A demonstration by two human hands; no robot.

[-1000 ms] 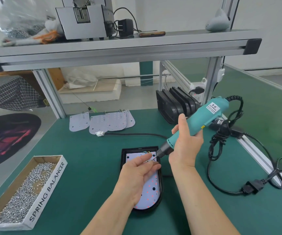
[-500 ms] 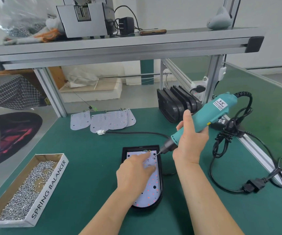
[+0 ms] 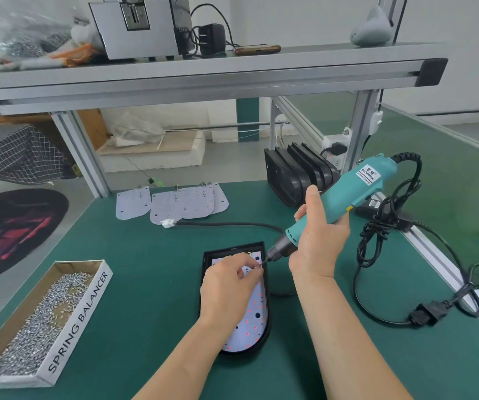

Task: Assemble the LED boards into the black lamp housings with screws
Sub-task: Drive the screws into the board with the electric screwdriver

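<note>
Your left hand (image 3: 229,287) is hiding the upper board (image 3: 257,316), pinching a barely visible screw (image 3: 257,265) at the bit. Your right hand (image 3: 319,243) is gripping the driver (image 3: 347,194). The white, red-dotted board is lying inside the black housing (image 3: 206,264) on the table (image 3: 146,284).

white led board (image 3: 254,321) lies flat inside black housing (image 3: 263,337) on table

Table (image 3: 146,278) dark green. Screwdriver (image 3: 347,194) teal, black nose, white label. Housing (image 3: 226,248) black; board (image 3: 251,330) inside white with red dots. Spare boards (image 3: 186,202) upper middle pale white. Box (image 3: 88,301) lower left brown, white side, black lettering; screws (image 3: 42,313) silver. Cord (image 3: 376,226) black. Cloth (image 3: 16,151) far left black, white grid.
</note>
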